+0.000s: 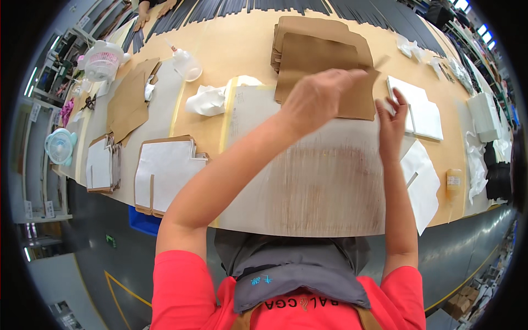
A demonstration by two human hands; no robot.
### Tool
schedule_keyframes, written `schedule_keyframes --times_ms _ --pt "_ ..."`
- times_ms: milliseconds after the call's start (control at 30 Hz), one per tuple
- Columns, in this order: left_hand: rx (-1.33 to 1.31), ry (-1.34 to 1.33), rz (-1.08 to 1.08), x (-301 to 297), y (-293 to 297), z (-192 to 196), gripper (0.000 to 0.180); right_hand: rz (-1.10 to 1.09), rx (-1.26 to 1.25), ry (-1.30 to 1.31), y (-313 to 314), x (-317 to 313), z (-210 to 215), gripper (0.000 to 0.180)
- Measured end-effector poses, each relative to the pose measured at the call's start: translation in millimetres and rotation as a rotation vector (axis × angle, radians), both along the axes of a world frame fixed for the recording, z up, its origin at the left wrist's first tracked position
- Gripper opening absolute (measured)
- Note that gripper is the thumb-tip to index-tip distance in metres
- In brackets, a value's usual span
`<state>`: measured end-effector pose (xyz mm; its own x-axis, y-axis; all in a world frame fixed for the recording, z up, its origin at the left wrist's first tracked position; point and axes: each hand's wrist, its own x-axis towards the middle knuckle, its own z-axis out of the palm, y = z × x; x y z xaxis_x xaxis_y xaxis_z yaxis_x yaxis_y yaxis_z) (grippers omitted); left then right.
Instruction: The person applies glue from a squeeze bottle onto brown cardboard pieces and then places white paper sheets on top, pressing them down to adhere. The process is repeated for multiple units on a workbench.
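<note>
tabletop's (242, 41) a pale tan, with a grey sheet (330, 176) over the near middle, brownish smears all over it. just past the smears there's a pile of brown cut pieces (322, 52). left side's got brown sheets (129, 102), two white-faced stacks (168, 165) by the near edge, a see-through squeeze bottle (187, 67) and a crumpled white cloth (206, 101). right side: flat white pieces (426, 120), a slotted white panel (423, 179), a yellowish jar (453, 182). dark strips (236, 6) line the far edge.

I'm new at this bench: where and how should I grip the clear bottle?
I'd grip the clear bottle around its wide lower part, coming from its right, the side toward the large brown stack: the slim nozzle offers little to hold, and a crumpled white wad lies on the bottle's near side.
</note>
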<state>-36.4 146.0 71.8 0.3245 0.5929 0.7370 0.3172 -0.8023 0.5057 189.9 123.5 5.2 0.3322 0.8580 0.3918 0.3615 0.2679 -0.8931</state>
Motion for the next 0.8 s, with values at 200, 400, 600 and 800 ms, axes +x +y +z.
schedule_keyframes --times_ms 200,400,600,800 --pt "-0.521 -0.109 -0.043 -21.6 -96.7 46.6 0.032 0.537 -0.254 0.525 -11.5 79.5 13.5 0.04" --pt "-1.186 -0.626 -0.087 -65.9 -135.5 17.9 0.064 0.49 -0.58 0.289 -104.9 64.0 63.0 0.026" --pt "-0.93 0.103 0.152 -78.1 -160.1 -64.7 0.051 0.319 -0.755 -0.082 -151.5 47.8 14.5 0.015" --pt "-0.768 0.193 0.279 -72.3 -169.1 -70.2 0.03 0.207 -0.543 -0.26 -160.5 39.1 -3.9 0.026"
